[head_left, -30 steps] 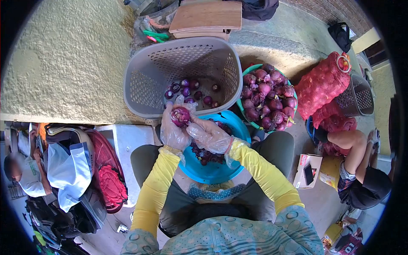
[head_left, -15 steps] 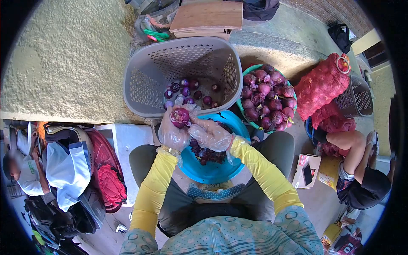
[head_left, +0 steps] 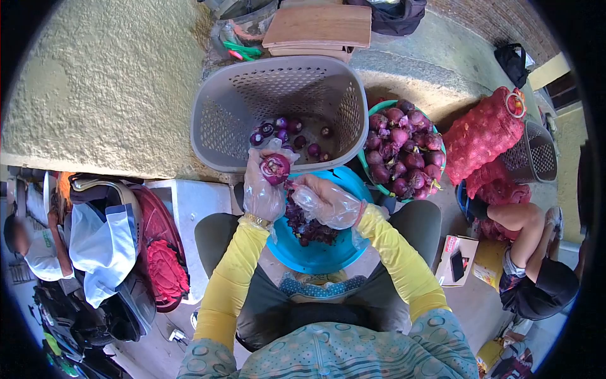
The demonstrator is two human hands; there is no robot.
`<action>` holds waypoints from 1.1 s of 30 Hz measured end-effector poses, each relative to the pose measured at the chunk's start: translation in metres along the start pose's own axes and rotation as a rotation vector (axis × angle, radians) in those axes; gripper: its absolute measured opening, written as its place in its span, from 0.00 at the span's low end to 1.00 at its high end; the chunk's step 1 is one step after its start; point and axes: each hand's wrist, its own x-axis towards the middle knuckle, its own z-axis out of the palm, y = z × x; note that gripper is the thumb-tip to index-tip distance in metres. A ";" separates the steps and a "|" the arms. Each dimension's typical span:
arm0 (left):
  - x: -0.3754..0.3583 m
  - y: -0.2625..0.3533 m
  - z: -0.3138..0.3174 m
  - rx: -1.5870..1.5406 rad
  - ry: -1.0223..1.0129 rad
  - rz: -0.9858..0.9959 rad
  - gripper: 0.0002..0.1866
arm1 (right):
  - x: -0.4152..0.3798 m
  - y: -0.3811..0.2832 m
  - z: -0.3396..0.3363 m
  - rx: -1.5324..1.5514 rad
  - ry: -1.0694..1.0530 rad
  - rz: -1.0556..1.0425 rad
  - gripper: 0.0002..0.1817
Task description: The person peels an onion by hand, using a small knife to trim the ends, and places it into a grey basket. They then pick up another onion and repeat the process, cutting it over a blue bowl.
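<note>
In my left hand (head_left: 264,192), gloved in clear plastic, is a partly peeled red onion (head_left: 275,168), fingers wrapped round it. My right hand (head_left: 326,199), gloved likewise, is just right of the onion with its fingers pinched; a small dark-red strip of onion skin (head_left: 290,185) shows at the fingertips. Beneath both hands sits a blue basin (head_left: 344,249) with a heap of dark onion peels (head_left: 311,224). Just beyond, a grey perforated basket (head_left: 218,136) holds several peeled onions (head_left: 294,126). Unpeeled red onions (head_left: 413,160) fill a green-rimmed tub (head_left: 372,174) to the right.
Red mesh sacks (head_left: 483,136) of onions lie at the right, by another grey basket (head_left: 541,151). A phone (head_left: 457,266) rests on a cardboard box (head_left: 447,278). Wooden boards (head_left: 317,26) are stacked behind the basket. One person sits at the right, another at the far left.
My right hand has drawn back slightly to the right from the onion. The onion is turned in my left hand and shows a ringed face. The whole view has shifted a little.
</note>
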 end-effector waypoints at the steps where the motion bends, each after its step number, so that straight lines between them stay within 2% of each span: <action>1: 0.002 -0.002 0.000 -0.045 0.059 -0.046 0.24 | -0.001 0.000 -0.001 -0.097 0.019 -0.054 0.19; 5: 0.005 0.002 0.003 -0.102 0.185 -0.113 0.24 | -0.009 -0.004 -0.002 -0.090 -0.010 -0.002 0.21; 6: 0.006 0.001 -0.001 -0.101 0.188 -0.109 0.24 | -0.011 -0.010 -0.004 -0.111 -0.005 -0.094 0.22; 7: 0.006 -0.001 -0.008 0.049 0.082 0.009 0.24 | -0.012 -0.016 -0.004 -0.131 0.001 -0.184 0.23; 8: 0.006 -0.003 -0.012 0.199 -0.028 0.124 0.24 | -0.015 -0.025 -0.006 0.019 0.037 -0.015 0.23; 9: 0.005 -0.003 -0.011 0.199 -0.032 0.123 0.24 | -0.011 -0.021 -0.009 0.018 0.040 -0.016 0.23; 11: 0.002 0.000 -0.006 0.110 -0.141 0.044 0.30 | -0.003 -0.008 -0.018 -0.453 0.310 -0.258 0.16; 12: 0.002 0.000 -0.002 0.109 -0.143 0.043 0.30 | 0.000 -0.010 -0.020 -0.766 0.401 -0.386 0.17; 13: 0.002 0.001 0.002 0.105 -0.127 0.041 0.31 | -0.001 -0.012 -0.019 -0.767 0.400 -0.386 0.17; 15: 0.005 0.000 0.005 0.102 -0.111 0.040 0.31 | -0.004 -0.022 -0.016 -0.799 0.417 -0.188 0.22; 16: 0.005 -0.001 0.005 0.136 -0.120 0.080 0.30 | -0.005 -0.027 -0.014 -0.799 0.418 -0.187 0.22; 18: 0.006 -0.002 0.006 0.170 -0.132 0.119 0.30 | -0.004 -0.037 -0.012 -0.901 0.464 -0.089 0.30; 20: 0.003 -0.001 0.004 0.179 -0.137 0.023 0.33 | -0.004 -0.041 -0.012 -0.957 0.488 -0.094 0.33; 22: 0.002 -0.003 0.005 0.257 -0.151 0.062 0.33 | -0.003 -0.038 -0.013 -1.012 0.512 -0.100 0.35; 24: 0.001 -0.004 0.006 0.334 -0.167 0.101 0.33 | -0.001 -0.029 -0.015 -1.087 0.582 -0.211 0.37; 29: -0.004 0.005 0.014 0.402 -0.128 0.035 0.34 | 0.000 -0.028 -0.016 -1.123 0.592 -0.219 0.36; 33: -0.004 0.003 0.014 0.374 -0.163 0.055 0.34 | 0.000 -0.026 -0.016 -1.159 0.595 -0.193 0.35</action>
